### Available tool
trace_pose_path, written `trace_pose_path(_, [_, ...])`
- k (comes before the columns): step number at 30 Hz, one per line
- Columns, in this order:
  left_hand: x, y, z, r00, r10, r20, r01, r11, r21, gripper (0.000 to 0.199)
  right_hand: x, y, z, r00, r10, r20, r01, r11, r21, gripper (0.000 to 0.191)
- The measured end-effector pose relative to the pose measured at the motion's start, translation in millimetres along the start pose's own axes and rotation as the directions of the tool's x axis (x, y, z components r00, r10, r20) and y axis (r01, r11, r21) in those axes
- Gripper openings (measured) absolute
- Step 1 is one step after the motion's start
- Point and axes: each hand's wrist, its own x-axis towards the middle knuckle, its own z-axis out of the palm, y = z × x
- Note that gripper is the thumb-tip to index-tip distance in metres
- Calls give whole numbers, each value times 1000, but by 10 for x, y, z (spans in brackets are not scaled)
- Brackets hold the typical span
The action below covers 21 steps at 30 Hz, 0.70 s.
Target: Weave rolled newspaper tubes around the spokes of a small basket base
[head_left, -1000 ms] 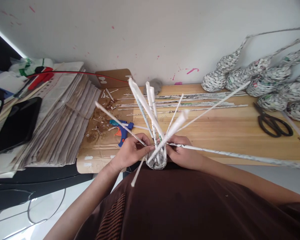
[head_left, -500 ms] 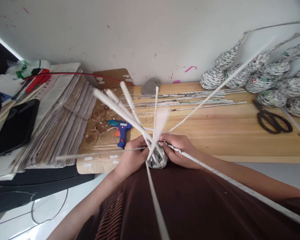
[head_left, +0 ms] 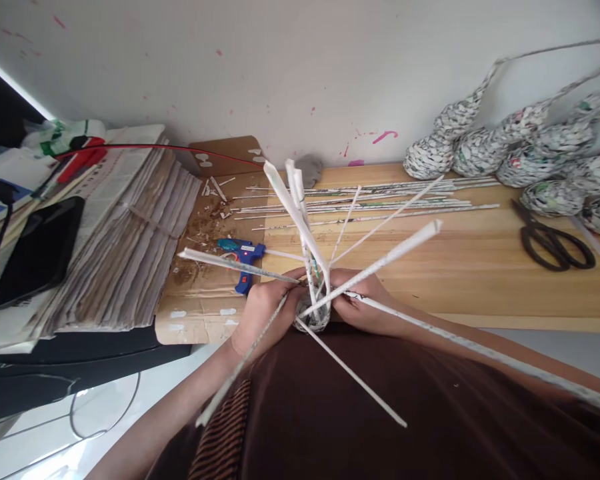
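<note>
Between my two hands, close to my body, is a small round piece woven from rolled newspaper (head_left: pixel 314 321). Several white paper tubes (head_left: pixel 387 260) fan out of it in all directions. My left hand (head_left: pixel 271 310) is closed around its left side, with the fingertips partly hidden by the tubes. On the other side my right hand (head_left: pixel 361 300) pinches at the rim, where a long paper tube (head_left: pixel 445 337) leaves the weave and runs off over my right forearm. Some of the weave is covered by my fingers and the crossing tubes.
A blue hot glue gun (head_left: pixel 247 257) lies on cardboard (head_left: pixel 195 307) at the left. Behind it are loose paper tubes (head_left: pixel 370 205). Black scissors (head_left: pixel 555 243) and several woven paper gourds (head_left: pixel 430 157) sit at the right. A newspaper stack (head_left: pixel 145 233) and a phone (head_left: pixel 37 250) are far left.
The woven piece has turned in my hands, so the tubes point in new directions; the upper left ones have swung right. Both hands stay in nearly the same place, still gripping it.
</note>
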Motion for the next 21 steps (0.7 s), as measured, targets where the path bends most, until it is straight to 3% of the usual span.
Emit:
trace_pose_path(4, [-6,-3,57,997,14,-71,-14,1000,-9,29,17,15,-18,996,-61,64,65,997,-51,22])
trace_pose_path(10, [-27,-46,41,999,-17,-27,15,997,-76,35,-20,60,-32,997,-22,76,21,1000,23,30])
trace_pose_path(15, [-34,-78,85,997,-54,-63,44,987,-155,30,-17,67,-28,994,-45,99,36,996,86,34])
trace_pose_path(21, [-39,-75,150,980,-150,-130,120,970,-210,17,-52,32,-6,990,144,2,-142,971,191,28])
